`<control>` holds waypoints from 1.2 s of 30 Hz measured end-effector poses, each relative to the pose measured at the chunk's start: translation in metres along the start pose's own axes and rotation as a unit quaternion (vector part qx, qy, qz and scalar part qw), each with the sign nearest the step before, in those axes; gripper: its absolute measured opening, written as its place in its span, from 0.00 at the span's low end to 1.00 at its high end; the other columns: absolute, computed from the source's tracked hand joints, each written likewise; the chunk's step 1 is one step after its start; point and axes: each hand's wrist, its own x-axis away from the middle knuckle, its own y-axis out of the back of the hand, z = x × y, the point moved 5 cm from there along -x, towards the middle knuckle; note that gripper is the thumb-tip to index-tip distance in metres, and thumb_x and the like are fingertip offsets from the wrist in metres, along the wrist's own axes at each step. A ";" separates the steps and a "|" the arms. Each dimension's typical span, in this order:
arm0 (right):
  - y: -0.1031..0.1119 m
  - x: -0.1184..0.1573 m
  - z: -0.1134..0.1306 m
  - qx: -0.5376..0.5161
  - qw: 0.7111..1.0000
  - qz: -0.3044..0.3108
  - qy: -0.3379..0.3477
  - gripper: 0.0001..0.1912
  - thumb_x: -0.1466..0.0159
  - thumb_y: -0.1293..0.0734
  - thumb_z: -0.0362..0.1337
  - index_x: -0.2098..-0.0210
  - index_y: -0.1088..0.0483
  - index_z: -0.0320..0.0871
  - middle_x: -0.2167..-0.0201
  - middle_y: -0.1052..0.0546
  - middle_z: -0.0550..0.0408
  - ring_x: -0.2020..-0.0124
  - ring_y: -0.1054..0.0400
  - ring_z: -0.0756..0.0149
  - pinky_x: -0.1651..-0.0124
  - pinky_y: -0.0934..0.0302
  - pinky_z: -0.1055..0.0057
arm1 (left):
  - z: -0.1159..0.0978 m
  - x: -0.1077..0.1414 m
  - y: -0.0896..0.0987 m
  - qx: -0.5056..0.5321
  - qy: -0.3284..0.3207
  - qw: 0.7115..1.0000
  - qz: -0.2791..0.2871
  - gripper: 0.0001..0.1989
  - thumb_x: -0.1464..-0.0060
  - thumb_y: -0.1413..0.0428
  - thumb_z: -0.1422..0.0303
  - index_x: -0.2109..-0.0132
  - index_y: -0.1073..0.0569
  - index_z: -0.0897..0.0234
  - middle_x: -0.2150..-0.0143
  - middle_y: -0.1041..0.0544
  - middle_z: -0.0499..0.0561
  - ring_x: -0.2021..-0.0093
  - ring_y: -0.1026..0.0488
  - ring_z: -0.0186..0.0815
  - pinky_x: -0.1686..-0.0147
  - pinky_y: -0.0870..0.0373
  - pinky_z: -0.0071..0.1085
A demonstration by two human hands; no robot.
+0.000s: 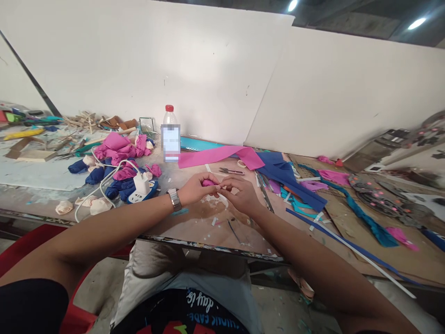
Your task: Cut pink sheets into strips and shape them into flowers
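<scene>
Over the middle of the table, a small bunched piece of pink fabric (pixel 209 183) is held in my left hand (pixel 198 189), which wears a metal watch on its wrist. My right hand (pixel 239 192) meets it fingertip to fingertip at the right side of the fabric. Its thumb and fingers are pinched together, and what lies between them is too small to make out. Just behind the hands lie small thread snips (pixel 232 171) and a ring of tape (pixel 241 163). A long pink fabric strip (pixel 215 157) stretches across behind them.
Left of my hands is a pile of pink fabric pieces (pixel 120 150), blue bundles and cream ones, beside a power strip (pixel 139 190) with a white cable. A red-capped bottle (pixel 169 116) stands at the back. Blue fabric (pixel 295 178) and a teal strip (pixel 365 218) lie right.
</scene>
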 end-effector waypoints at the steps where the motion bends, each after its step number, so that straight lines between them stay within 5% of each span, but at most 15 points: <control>1: 0.000 0.000 0.000 -0.004 1.000 -0.003 0.002 0.07 0.34 0.28 0.42 0.63 0.21 0.45 0.64 0.21 0.53 0.70 0.30 0.69 0.66 0.34 0.70 | 0.000 0.000 0.000 0.000 -0.002 1.000 -0.001 0.17 0.48 0.34 0.59 0.61 0.28 0.68 0.69 0.21 0.52 0.69 0.21 0.33 0.66 0.29 0.27; 14: 0.001 0.000 0.000 -0.012 1.000 -0.013 0.000 0.09 0.36 0.27 0.44 0.65 0.18 0.46 0.67 0.21 0.52 0.68 0.28 0.66 0.66 0.32 0.69 | -0.006 0.002 0.004 -0.144 -0.067 0.987 -0.025 0.13 0.50 0.33 0.64 0.62 0.24 0.67 0.66 0.23 0.50 0.67 0.29 0.31 0.64 0.34 0.26; 36: 0.003 0.000 0.003 -0.003 1.000 -0.013 0.016 0.06 0.35 0.28 0.41 0.64 0.19 0.47 0.67 0.21 0.53 0.65 0.27 0.64 0.63 0.32 0.66 | -0.006 0.003 0.002 -0.117 -0.074 0.990 -0.022 0.11 0.47 0.35 0.64 0.62 0.24 0.68 0.67 0.24 0.50 0.68 0.30 0.30 0.64 0.35 0.26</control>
